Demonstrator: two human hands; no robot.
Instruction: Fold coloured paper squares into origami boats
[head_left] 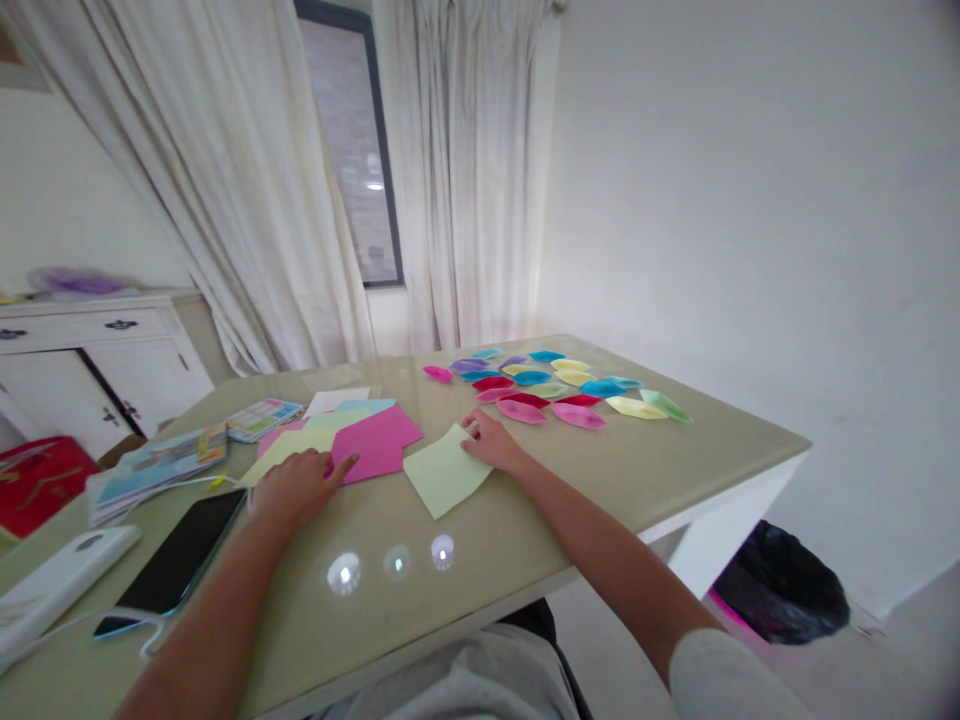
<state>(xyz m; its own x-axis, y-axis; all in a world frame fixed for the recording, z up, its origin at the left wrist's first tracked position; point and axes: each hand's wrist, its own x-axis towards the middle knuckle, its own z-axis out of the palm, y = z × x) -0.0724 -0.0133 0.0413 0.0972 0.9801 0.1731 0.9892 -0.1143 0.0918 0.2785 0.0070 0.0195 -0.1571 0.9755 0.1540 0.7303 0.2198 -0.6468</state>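
Note:
My right hand (486, 442) pinches the upper right edge of a pale green paper sheet (444, 476), which lies tilted on the table with part of it lifted. Over the pile of coloured paper, my left hand (300, 482) rests with its fingers apart, its thumb touching a magenta sheet (379, 445). Pale yellow-green paper (289, 450) lies partly under that hand, and a white sheet (337, 400) and blue paper (375, 405) show behind. Several folded paper boats (532, 378) in pink, red, blue, yellow, purple and green stand grouped at the far right.
At the left of the table (510, 540) lie a black-screened phone (176, 550), a white power bank (64, 575), a white cable (169, 488) and booklets (165, 468). A black-bagged bin (787, 585) stands on the floor beyond the table's right edge.

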